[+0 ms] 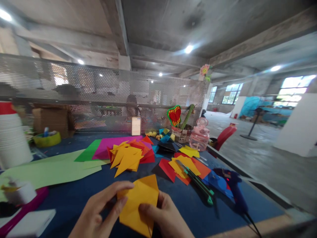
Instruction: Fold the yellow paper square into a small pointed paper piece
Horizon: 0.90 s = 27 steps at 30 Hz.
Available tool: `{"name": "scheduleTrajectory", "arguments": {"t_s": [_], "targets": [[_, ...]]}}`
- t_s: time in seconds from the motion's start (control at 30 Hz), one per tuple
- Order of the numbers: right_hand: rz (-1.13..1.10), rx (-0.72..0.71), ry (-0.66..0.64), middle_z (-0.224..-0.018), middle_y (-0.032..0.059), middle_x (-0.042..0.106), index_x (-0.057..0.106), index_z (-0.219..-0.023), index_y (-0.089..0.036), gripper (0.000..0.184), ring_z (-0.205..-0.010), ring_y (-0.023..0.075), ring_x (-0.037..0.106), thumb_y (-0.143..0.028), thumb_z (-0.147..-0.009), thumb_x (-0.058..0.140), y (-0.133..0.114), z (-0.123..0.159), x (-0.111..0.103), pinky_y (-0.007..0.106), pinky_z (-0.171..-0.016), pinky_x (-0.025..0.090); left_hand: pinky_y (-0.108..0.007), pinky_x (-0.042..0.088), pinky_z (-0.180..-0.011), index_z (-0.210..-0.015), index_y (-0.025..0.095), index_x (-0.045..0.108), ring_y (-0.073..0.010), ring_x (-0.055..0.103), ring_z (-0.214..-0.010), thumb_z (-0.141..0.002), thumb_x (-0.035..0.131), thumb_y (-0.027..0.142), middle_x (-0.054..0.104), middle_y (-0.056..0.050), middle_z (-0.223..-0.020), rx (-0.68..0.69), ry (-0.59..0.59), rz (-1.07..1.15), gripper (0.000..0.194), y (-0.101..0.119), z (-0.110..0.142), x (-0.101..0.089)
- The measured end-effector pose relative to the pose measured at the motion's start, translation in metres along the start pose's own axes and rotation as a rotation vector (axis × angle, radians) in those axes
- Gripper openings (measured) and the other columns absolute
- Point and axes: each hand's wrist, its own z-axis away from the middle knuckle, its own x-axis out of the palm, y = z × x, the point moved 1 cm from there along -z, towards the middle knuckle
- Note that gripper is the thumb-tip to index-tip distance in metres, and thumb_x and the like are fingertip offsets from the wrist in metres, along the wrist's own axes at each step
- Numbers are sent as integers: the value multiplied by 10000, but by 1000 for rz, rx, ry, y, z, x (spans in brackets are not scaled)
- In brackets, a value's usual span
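Note:
A folded piece of yellow paper [140,198] is held up between both hands over the blue tabletop [94,185]. My left hand [101,208] pinches its left edge between thumb and fingers. My right hand [163,215] grips the right side, with the thumb pressed on the face and the fingers behind. Beyond the hands lies a heap of yellow paper pieces [127,157] over red ones. Right of it, a green utility knife [196,180] rests on yellow, red and orange sheets.
A glue gun [234,188] with a cord lies at the right edge. Green sheets [61,168] and a magenta sheet [101,148] spread left. A pink bottle [199,137] and a basket [182,134] stand at the back right, stacked white cups [13,138] far left. Perforated metal screen [104,89] behind.

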Motion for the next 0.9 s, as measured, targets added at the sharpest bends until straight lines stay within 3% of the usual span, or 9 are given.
{"name": "scheduleTrajectory", "arguments": {"t_s": [0.07,0.13,0.27,0.33,0.43,0.67,0.9], "targets": [[-15,-1,-11,-917,47,756,758,-1077,-170,493,-792,156,719,-473,-706,874,0,0,0,269,-815,532,-137,543,-897,-1188,406,650,-139,717,-1105,-926,640,418,757,62,-1152,81,-16,-60,263,-5,2,-5],[-17,-5,-24,-920,50,751,758,-1080,-169,494,-786,151,713,-472,-709,876,0,0,0,264,-810,530,-136,546,-883,-1231,413,635,-146,714,-1116,-904,675,389,754,59,-1180,154,-48,-89,330,-9,2,-9],[-2,-11,-45,-895,45,742,760,-1084,-164,490,-762,129,690,-470,-720,877,-1,1,0,240,-782,520,-127,554,-849,-1209,381,643,-128,747,-1016,-898,687,338,770,44,-1106,253,-26,-59,317,0,-5,-15],[9,-13,-45,-866,40,735,763,-1067,-160,475,-767,120,677,-476,-731,871,-2,1,0,216,-755,507,-118,567,-803,-1145,359,658,-101,756,-911,-935,620,274,765,45,-996,302,-45,26,230,11,-9,-15],[22,-14,-33,-836,37,726,765,-1046,-152,471,-758,111,658,-497,-739,862,0,0,-2,196,-722,490,-109,570,-744,-1135,334,653,-76,742,-810,-967,526,189,732,41,-899,354,-105,96,256,21,-13,-11],[54,-20,-24,-941,60,739,748,-1059,-157,646,-815,162,677,-640,-647,865,4,-1,-1,265,-809,511,-102,530,-848,-1265,342,625,-109,762,-921,-913,681,406,780,34,-1049,397,39,-178,362,4,-3,-5],[121,-44,19,-925,43,736,736,-1036,-159,518,-786,145,649,-567,-733,836,1,0,5,249,-775,494,-71,539,-766,-1193,325,669,-77,755,-821,-956,591,257,761,37,-965,356,-30,-146,258,14,0,-5]]}}
